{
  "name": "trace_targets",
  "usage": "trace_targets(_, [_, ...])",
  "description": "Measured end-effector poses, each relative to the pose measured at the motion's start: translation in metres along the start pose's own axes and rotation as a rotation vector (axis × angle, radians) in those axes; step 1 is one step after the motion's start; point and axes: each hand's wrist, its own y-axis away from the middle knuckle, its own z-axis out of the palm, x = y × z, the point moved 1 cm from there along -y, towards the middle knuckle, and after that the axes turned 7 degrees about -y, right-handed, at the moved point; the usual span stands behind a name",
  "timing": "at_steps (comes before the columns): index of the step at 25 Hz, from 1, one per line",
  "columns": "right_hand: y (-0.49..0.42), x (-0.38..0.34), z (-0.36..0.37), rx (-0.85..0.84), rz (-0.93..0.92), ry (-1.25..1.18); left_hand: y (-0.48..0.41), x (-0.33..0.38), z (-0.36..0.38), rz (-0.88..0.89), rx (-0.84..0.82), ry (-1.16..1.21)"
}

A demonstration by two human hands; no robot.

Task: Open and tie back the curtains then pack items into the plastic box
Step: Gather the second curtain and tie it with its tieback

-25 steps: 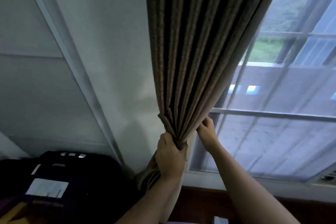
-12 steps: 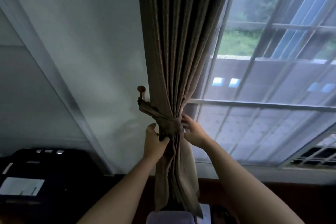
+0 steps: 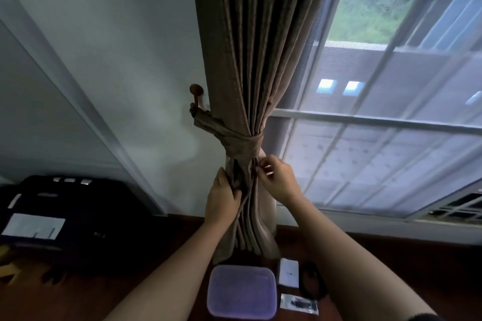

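Head view: tieback [image 3: 242, 138] cinches the curtain [image 3: 250, 60] just above where left hand [image 3: 221, 198] grips and right hand [image 3: 279, 180] pinches folds; the plastic box [image 3: 242, 292] below looks unpacked

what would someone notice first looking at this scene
The brown curtain fills the middle, cinched by a fabric tieback that is looped to a wall hook on its left. Just below the tieback, the left hand grips the folds and the right hand pinches them. A purplish plastic box sits at the bottom edge, between the forearms.
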Motion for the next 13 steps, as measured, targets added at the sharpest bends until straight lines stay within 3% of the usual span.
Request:
trace_targets(4, [0.004,0.007,0.022,-0.206,0.113,0.033,0.000,-0.011,0.008,0.028,-0.023,0.034])
trace_targets(10, [0.011,0.014,0.033,-0.105,0.016,0.146,-0.007,-0.028,-0.012,0.065,0.220,-0.100])
trace_targets(13, [0.029,0.006,0.040,-0.099,-0.001,0.114,-0.002,-0.044,-0.015,0.061,0.107,0.161])
